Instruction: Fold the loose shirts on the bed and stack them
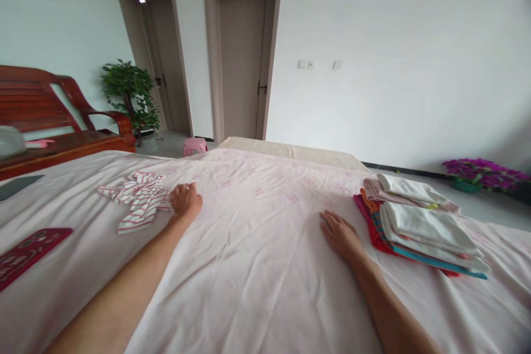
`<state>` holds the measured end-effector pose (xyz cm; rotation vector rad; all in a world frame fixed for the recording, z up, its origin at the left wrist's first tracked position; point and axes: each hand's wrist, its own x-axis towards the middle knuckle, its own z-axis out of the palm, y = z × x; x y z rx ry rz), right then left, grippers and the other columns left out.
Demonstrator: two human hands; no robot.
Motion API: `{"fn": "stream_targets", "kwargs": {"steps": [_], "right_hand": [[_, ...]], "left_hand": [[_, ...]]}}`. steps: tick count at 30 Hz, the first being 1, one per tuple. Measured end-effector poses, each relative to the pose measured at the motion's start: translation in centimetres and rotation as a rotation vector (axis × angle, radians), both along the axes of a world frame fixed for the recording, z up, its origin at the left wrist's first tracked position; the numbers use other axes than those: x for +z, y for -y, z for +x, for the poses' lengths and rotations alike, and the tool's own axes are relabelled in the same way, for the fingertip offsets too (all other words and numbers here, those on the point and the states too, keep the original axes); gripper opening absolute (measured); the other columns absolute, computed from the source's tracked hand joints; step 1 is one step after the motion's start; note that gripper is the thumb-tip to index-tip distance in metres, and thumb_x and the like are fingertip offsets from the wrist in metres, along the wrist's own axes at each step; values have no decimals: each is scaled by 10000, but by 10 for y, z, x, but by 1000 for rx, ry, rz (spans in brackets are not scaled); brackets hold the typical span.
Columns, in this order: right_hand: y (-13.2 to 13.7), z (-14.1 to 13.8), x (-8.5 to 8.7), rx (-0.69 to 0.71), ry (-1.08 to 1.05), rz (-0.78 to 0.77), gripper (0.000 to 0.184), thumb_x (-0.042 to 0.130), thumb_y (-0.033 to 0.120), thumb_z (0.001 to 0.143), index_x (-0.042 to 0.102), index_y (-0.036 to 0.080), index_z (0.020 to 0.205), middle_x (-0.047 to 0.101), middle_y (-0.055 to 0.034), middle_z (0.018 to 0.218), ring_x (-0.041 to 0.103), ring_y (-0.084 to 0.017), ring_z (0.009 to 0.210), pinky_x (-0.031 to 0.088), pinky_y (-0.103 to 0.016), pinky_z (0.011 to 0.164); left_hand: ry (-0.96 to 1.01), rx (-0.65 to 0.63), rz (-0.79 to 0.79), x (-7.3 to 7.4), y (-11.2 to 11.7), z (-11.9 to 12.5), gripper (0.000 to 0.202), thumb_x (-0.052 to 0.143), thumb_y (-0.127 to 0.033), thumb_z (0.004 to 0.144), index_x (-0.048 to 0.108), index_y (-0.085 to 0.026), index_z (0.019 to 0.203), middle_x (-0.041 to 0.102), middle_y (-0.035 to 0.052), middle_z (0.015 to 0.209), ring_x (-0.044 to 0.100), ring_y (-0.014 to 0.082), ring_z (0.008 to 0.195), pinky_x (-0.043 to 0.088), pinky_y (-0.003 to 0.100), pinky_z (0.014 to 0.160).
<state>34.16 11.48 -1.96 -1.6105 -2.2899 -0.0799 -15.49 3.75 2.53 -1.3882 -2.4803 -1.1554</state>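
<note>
A crumpled white garment with red stripes (143,199) lies on the pale pink sheet (257,265), left of the middle. My left hand (186,201) is at its right edge, fingers curled in and closed on the fabric; the fingertips are partly hidden. Farther right, my right hand (339,232) rests palm down on the sheet, fingers stretched out and holding nothing. Just beyond it stands a stack of folded clothes (431,229), white on top with red, orange and blue layers below. Another folded white piece (410,188) lies behind on the same pile.
A red patterned flat item (33,254) and a dark flat object (19,187) lie at the left. Beyond are a wooden bench (37,102), a potted plant (128,94), a pink stool (194,146), purple flowers (483,171) and a closed door (240,61).
</note>
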Motion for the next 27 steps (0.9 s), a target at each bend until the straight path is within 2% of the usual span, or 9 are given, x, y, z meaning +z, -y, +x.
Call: {"fn": "stream_targets", "kwargs": {"steps": [3,7,12,14,17,20,24,25,27], "right_hand": [[-1,0,0,0,-2,3,480,378,372,955,581,212,1360,538,-77,1438,495,-239,1322,354,-388,1132],[0,-1,0,-19,-12,-7,474,384,372,950,587,225,1352,537,-76,1439,498,-247,1317,357,-404,1127],[0,-2,0,-32,-15,-10,471,388,370,949,587,227,1351,541,-68,1436,498,-249,1314,362,-408,1122],[0,-2,0,-35,-18,-15,465,391,366,951,587,231,1350,543,-66,1435,498,-250,1314,360,-409,1123],[0,-3,1,-36,-24,-22,458,396,360,954,585,237,1352,542,-66,1436,497,-246,1315,352,-409,1127],[2,-3,2,-30,-34,-27,454,396,356,957,586,227,1349,544,-70,1433,489,-238,1322,345,-402,1131],[5,-2,6,-29,-50,-51,436,399,347,962,597,224,1330,549,-71,1426,492,-228,1318,352,-385,1124],[7,-2,7,-30,-54,-57,431,400,345,963,600,224,1325,551,-68,1424,494,-224,1316,354,-377,1121],[9,-2,9,-28,-61,-59,423,404,338,966,605,218,1318,554,-67,1421,497,-217,1311,354,-359,1118]], "left_hand": [[37,232,-39,3,18,-53,290,622,-196,736,594,-91,1005,489,268,1357,268,493,1389,179,690,1065],[173,425,-86,4,33,-94,417,705,-326,668,560,-115,997,423,290,1409,266,570,1349,263,726,985],[333,307,-118,24,34,-99,270,658,-247,666,569,-92,868,613,265,1164,472,543,1201,364,672,914],[375,199,-81,36,25,-82,279,625,-288,724,581,-53,869,662,241,1042,519,505,1157,395,620,902],[445,-35,8,50,9,-32,421,545,-401,833,599,-24,1014,705,177,989,603,381,1078,469,477,858],[533,-348,29,56,0,34,526,498,-558,864,661,-101,1068,745,104,961,679,259,916,519,341,779],[573,-816,-98,54,1,98,561,498,-624,851,688,-203,1171,729,77,1136,698,246,923,530,325,780],[527,-854,-100,51,-1,106,529,537,-600,835,703,-210,1151,727,72,1148,693,252,960,525,324,811],[423,-770,-46,40,-8,111,435,649,-528,760,746,-201,1031,749,74,1076,683,268,998,508,318,857]]}}
